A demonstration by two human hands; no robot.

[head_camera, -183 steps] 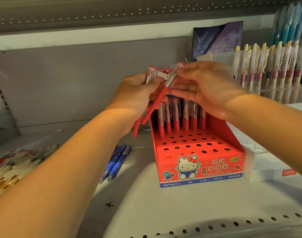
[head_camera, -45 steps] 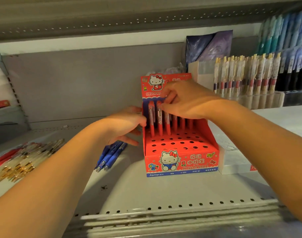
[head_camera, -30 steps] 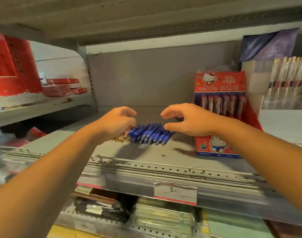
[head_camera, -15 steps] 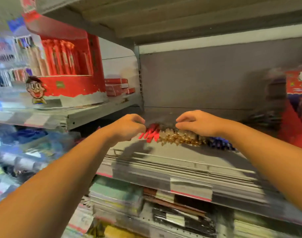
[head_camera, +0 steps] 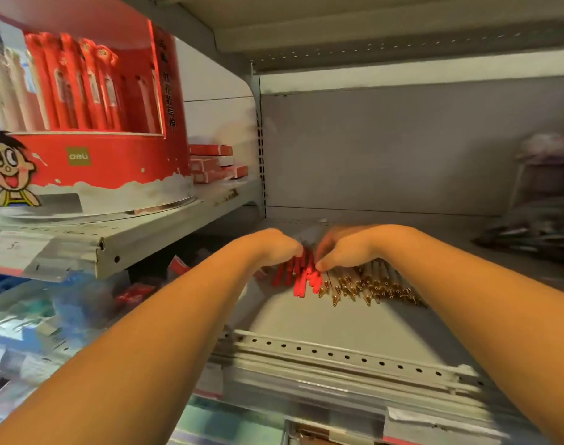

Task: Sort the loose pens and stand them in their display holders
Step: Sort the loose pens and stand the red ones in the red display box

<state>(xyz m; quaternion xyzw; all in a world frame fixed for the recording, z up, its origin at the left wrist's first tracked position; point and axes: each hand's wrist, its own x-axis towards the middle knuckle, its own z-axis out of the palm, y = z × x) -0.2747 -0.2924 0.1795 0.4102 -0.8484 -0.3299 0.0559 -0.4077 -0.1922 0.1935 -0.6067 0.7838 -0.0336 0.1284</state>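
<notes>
left hand [head_camera: 274,248]: curled over red pens [head_camera: 301,276], grip hidden
right hand [head_camera: 348,248]: thumb pinched red pens
gold pens [head_camera: 370,287]: lay beside them on shelf [head_camera: 306,319]

dim, warm cast; brightest patch on the near shelf [head_camera: 322,319], back wall [head_camera: 386,149] shadowed; right edge motion-blurred, lower left soft, fisheye bend at borders

Bare left grip [head_camera: 273,249] and right grip [head_camera: 347,250], 2 bare forearms [head_camera: 191,319].
</notes>
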